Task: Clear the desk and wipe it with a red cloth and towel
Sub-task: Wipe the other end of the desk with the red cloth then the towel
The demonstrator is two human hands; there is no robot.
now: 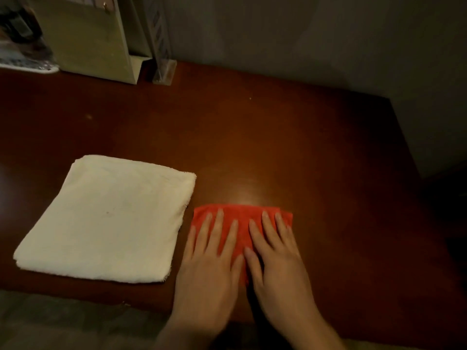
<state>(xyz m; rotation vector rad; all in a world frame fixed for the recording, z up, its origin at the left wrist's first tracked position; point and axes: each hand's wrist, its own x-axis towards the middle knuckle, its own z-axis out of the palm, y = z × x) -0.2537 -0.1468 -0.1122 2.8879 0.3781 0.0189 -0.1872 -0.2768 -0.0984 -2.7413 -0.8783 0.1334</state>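
Note:
A folded red cloth (242, 215) lies flat on the dark brown desk (278, 137) near its front edge. My left hand (209, 258) and my right hand (275, 253) both press down on it side by side, fingers straight and spread, covering most of the cloth. To the left of the cloth, a short gap away, a folded cream towel (108, 221) lies flat on the desk with neither hand on it.
At the back left stand a pale green box-like organiser (96, 39) and a clear stand (164, 69) against the wall. A white object (27, 64) sits at the far left. The desk's right edge meets a grey wall (417, 72).

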